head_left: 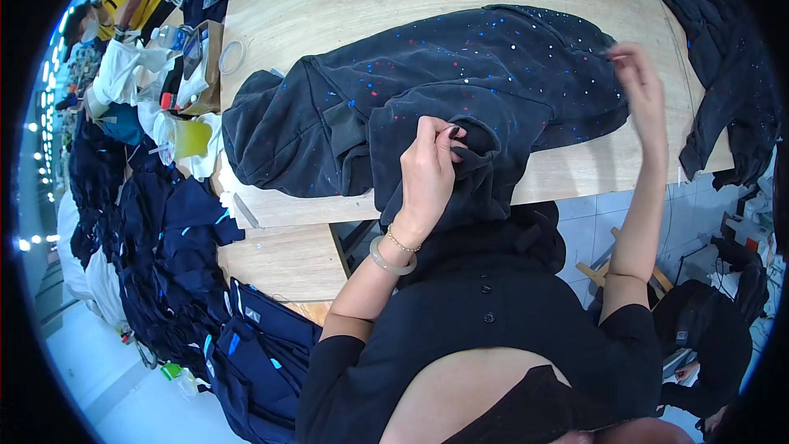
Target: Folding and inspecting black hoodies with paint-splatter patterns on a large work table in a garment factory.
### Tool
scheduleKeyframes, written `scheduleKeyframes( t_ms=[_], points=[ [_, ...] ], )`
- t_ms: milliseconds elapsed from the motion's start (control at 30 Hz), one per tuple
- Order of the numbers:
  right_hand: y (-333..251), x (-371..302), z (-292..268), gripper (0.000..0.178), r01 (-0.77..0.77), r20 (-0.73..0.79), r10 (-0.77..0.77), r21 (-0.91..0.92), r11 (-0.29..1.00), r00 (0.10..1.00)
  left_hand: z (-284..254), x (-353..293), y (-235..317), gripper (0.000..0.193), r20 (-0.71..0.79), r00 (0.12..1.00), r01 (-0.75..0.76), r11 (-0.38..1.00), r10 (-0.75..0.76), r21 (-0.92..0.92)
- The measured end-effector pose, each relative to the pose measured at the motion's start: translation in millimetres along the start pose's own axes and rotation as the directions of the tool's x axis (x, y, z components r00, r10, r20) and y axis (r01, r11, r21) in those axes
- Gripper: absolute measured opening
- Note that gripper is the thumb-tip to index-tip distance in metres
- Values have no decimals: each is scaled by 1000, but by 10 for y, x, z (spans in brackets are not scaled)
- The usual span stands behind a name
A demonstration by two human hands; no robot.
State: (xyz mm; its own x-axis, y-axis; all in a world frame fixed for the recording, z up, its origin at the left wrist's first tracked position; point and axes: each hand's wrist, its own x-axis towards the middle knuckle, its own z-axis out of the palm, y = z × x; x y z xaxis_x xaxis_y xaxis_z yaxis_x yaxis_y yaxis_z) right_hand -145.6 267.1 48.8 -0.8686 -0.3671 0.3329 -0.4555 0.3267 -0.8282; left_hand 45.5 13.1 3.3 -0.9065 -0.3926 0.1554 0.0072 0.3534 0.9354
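Note:
A faded black sweatshirt [427,57] speckled with blue, red and white dots lies across the wooden table in front of me. Its left end is bunched into what looks like a hood [261,136]. My left hand [429,166] pinches the rim of a sleeve opening [479,141] at the near edge of the table, thumb and fingers closed on the fabric. At the garment's far right end, my right hand [639,82] has its fingers loosely bent and apart, the fingertips beside or touching the edge; the hand is slightly blurred.
More dark speckled garments [723,74] hang over the table's right edge. A clear tape roll [232,57] lies near a cardboard box [212,66] at the left. Dark navy clothing [164,255] is heaped at lower left. A person in yellow [136,8] is at the far left.

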Motion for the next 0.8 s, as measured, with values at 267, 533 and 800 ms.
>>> scheduleKeyframes(
  t_ms=[267,533,800],
  points=[
    [-850,-143,880,26,472,552,-228,-351,809,802,36,13,-1,7,11,1000,10,1000,-9,-12],
    [-856,-156,1012,25,556,603,-261,-373,742,754,40,30,-10,8,-13,999,-42,999,42,-15],
    [-855,-89,958,22,551,620,-267,-325,768,738,-142,43,80,6,-17,992,-124,991,123,-53]
  ],
)
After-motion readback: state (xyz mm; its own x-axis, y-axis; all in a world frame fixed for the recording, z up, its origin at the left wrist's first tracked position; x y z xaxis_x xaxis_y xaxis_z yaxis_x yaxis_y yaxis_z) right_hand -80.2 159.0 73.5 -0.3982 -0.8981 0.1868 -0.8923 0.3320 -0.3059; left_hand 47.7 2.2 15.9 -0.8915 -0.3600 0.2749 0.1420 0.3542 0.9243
